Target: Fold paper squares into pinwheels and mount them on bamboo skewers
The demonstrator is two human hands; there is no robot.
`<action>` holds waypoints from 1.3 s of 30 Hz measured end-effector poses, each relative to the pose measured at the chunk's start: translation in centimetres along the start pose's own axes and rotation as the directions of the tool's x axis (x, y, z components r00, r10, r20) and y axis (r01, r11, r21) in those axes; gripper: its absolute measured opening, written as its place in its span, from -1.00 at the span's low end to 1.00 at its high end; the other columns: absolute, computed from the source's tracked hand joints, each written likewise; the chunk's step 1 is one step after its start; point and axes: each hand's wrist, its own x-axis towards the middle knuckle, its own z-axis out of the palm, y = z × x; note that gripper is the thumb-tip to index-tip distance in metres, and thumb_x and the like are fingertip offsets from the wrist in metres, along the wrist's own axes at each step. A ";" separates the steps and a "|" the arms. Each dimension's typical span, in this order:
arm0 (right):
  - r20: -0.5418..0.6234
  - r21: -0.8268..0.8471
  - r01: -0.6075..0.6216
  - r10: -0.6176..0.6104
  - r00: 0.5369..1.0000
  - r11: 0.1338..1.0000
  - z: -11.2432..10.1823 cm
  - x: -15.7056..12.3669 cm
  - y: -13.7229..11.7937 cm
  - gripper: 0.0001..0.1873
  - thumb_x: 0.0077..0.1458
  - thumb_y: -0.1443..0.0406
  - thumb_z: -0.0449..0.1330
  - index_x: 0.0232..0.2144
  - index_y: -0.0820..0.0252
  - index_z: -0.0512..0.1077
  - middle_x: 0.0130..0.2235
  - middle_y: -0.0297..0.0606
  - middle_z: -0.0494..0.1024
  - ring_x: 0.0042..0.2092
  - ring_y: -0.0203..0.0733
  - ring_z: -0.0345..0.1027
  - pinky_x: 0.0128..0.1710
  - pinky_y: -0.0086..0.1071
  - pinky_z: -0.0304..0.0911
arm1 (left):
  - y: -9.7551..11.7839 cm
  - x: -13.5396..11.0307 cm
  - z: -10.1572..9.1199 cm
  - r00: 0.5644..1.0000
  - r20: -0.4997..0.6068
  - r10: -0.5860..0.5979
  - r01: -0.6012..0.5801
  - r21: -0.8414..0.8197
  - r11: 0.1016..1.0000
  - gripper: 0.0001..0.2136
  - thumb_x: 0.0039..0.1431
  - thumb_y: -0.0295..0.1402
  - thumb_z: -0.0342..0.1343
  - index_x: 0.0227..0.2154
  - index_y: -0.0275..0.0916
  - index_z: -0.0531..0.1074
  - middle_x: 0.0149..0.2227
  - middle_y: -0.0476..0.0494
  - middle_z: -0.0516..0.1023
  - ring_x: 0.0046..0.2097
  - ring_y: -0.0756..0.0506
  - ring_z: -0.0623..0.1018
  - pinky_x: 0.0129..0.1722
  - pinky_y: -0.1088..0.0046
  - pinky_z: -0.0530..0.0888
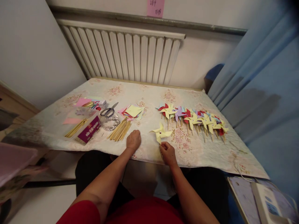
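Note:
My right hand [168, 153] is closed around the short stick below a pale yellow paper pinwheel [165, 133], which faces up just over the tablecloth. A small round pin shows at the pinwheel's centre. My left hand [134, 140] rests on the cloth as a loose fist, and nothing shows in it. Just left of that hand lies a bundle of thin wooden sticks [119, 130]. Behind the sticks sits a clear round dish of small silvery pins [111, 122], with black-handled scissors [109, 110] across its far edge. A stack of coloured paper squares [133, 111] lies farther back.
Several finished pinwheels [192, 119] lie in a row to the right. At the left stand a clear box with a purple label [90, 128] and more coloured paper [83, 102]. A radiator [126, 53] is behind the table, a blue curtain [259, 93] at the right.

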 end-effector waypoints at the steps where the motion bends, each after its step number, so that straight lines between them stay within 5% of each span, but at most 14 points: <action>1: -0.001 -0.001 -0.002 0.002 1.000 1.000 0.0 0.0 0.0 -0.81 -0.09 0.21 0.12 -0.43 0.19 0.43 -0.55 -0.38 0.38 -0.51 -0.28 0.16 -0.52 -0.45 0.07 | 0.0 0.0 0.0 1.000 0.000 -0.002 0.002 0.001 1.000 -0.77 0.31 -0.34 -0.19 -0.22 -0.22 0.38 -0.21 -0.21 0.45 -0.15 -0.13 0.45 -0.21 0.35 0.30; 39: -0.006 -0.021 -0.004 0.004 1.000 1.000 -0.1 -0.1 -0.1 -0.82 -0.09 0.23 0.11 -0.43 0.19 0.43 -0.56 -0.39 0.37 -0.50 -0.28 0.17 -0.49 -0.44 0.10 | -0.1 0.1 0.1 1.000 -0.014 0.004 -0.004 0.005 1.000 -0.78 0.31 -0.34 -0.19 -0.24 -0.22 0.37 -0.21 -0.20 0.45 -0.16 -0.13 0.45 -0.25 0.35 0.28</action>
